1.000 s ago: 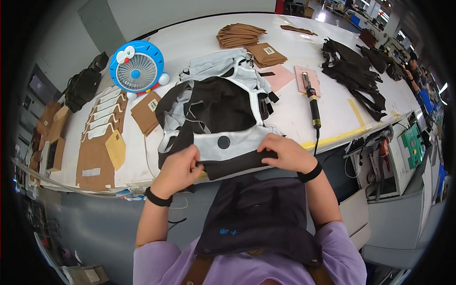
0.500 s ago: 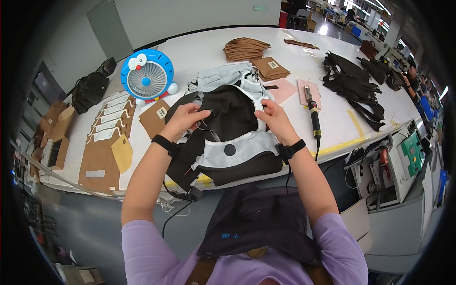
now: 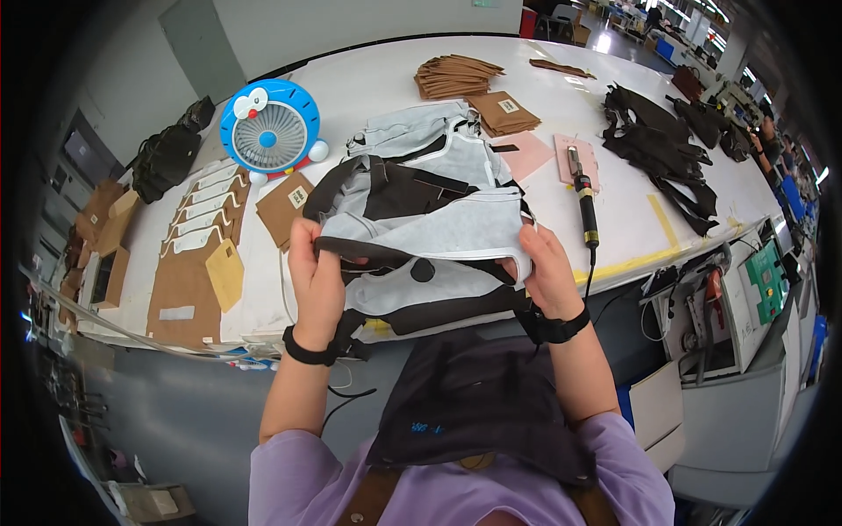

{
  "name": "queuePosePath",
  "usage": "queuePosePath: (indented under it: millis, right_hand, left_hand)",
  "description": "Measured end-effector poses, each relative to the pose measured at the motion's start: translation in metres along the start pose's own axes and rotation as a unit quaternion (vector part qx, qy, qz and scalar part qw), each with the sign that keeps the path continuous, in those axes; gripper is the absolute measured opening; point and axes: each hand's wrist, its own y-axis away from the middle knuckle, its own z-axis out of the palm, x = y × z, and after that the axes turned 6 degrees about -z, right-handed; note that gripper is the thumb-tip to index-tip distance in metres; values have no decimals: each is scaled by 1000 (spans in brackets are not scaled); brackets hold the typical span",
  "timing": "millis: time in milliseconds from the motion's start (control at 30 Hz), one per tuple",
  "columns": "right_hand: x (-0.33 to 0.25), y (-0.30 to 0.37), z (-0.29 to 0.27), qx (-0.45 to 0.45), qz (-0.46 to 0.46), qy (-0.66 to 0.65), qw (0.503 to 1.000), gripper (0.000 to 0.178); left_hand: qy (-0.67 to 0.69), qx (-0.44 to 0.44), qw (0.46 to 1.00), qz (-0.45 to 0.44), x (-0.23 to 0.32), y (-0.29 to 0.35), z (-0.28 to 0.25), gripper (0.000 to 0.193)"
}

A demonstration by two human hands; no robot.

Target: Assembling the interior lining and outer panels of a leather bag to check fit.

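A sewn dark leather piece with a pale grey reverse is held up at the front edge of the table, its kind unclear. My left hand is closed on its left edge, with some fingers hidden behind the leather. At the opposite end, my right hand grips the white-edged corner, thumb on top. Below the lifted part, a lower grey panel carries a black round patch. Just beyond lies another pale grey leather piece.
A blue fan stands on the left, near brown panels with white strips. Stacked brown pieces lie at the back. A corded black hand tool rests on the right, with dark leather pieces beyond it.
Both hands have come nearer to me and spread apart. The leather's far edge has been folded toward me, so its grey side now covers the dark middle.
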Motion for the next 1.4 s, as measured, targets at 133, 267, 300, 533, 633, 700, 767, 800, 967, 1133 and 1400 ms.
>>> queuePosePath:
  millis: [133, 267, 300, 533, 633, 700, 767, 800, 967, 1133, 1400]
  right_hand:
    - [-6, 17, 21, 7, -172, 142, 975, 16]
    - [5, 43, 7, -40, -203, 51, 977, 19]
    - [7, 43, 0, -37, -202, 53, 977, 19]
    - [-12, 14, 11, -2, -219, -96, 971, 41]
    - [-10, 10, 12, -76, -154, -94, 981, 44]
    - [-11, 12, 6, -36, -121, -34, 991, 41]
    - [-12, 16, 7, 17, -91, 30, 995, 39]
    - [-13, 15, 10, 17, -87, 17, 996, 39]
    - [-34, 8, 32, -30, -194, -2, 981, 52]
    - [-67, -2, 32, -1, -78, -33, 996, 55]
    - [-58, -55, 32, 3, -115, 38, 993, 49]
  left_hand:
    - [174, 40, 981, -79, 15, 25, -1, 4]
    - [280, -30, 957, -68, 23, 65, -11, 51]
    - [282, -31, 956, -71, 21, 66, -7, 51]
    - [307, -116, 944, -24, 31, 58, -21, 80]
    - [246, -16, 952, -181, 12, 45, -15, 38]
    - [309, -70, 916, -246, 6, 34, -25, 31]
    - [368, -136, 864, -316, 6, 26, -28, 24]
    - [341, -162, 873, -310, 6, 23, -27, 22]
    - [195, -70, 961, -184, 39, 2, -7, 15]
    - [154, -42, 970, -181, 68, -7, -17, 11]
    - [185, -89, 954, -220, 44, -43, -9, 21]
